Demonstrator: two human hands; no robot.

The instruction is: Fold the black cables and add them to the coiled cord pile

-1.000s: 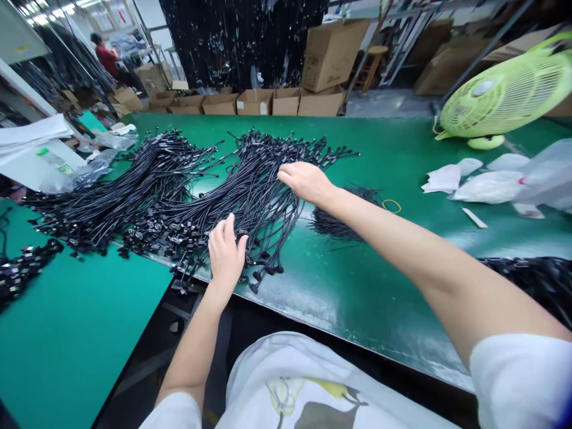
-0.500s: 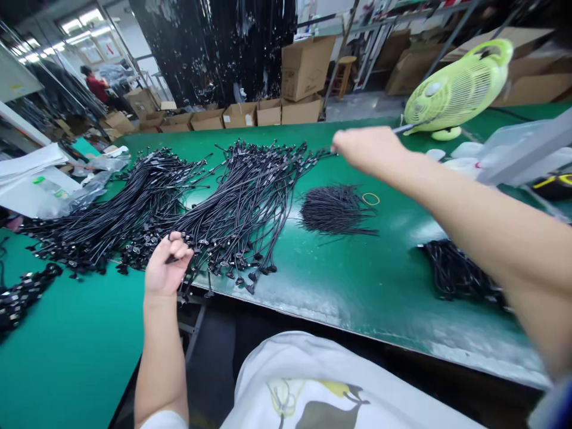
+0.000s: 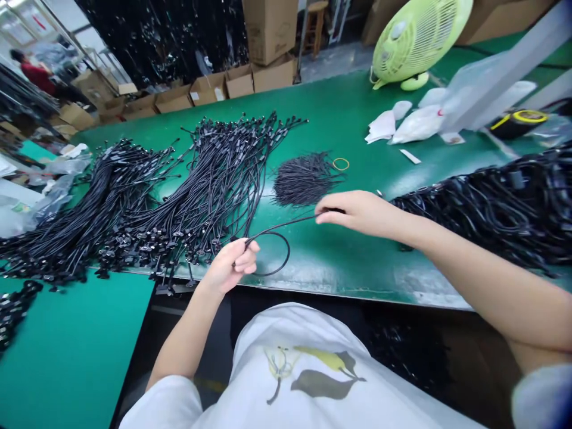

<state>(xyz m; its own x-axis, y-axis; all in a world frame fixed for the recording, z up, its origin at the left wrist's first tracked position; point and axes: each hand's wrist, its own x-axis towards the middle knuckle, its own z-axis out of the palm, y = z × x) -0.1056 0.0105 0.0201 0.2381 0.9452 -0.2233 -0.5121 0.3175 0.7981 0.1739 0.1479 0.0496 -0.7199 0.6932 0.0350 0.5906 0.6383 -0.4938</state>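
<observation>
My left hand [image 3: 233,266] is closed on one end of a single black cable [image 3: 277,245], which curls into a loop just above the near edge of the green table [image 3: 348,262]. My right hand [image 3: 357,211] pinches the same cable further along, so it stretches between both hands. Left of the hands lies a big fanned pile of black cables [image 3: 210,185] with connectors at the near ends. A second such pile [image 3: 84,208] lies further left. A small heap of thin black ties [image 3: 304,177] sits just beyond my right hand.
A heap of coiled black cables [image 3: 500,202] fills the right side. A yellow rubber band [image 3: 340,164], white bags [image 3: 415,122], a tape roll [image 3: 518,122] and a green fan [image 3: 415,36] lie further back. Cardboard boxes [image 3: 214,89] line the far edge. A person in red [image 3: 33,71] stands far left.
My right hand came back from the far right and now pinches a single cable. My left hand drew that cable out of the pile toward the table's near edge, forming a loop.
</observation>
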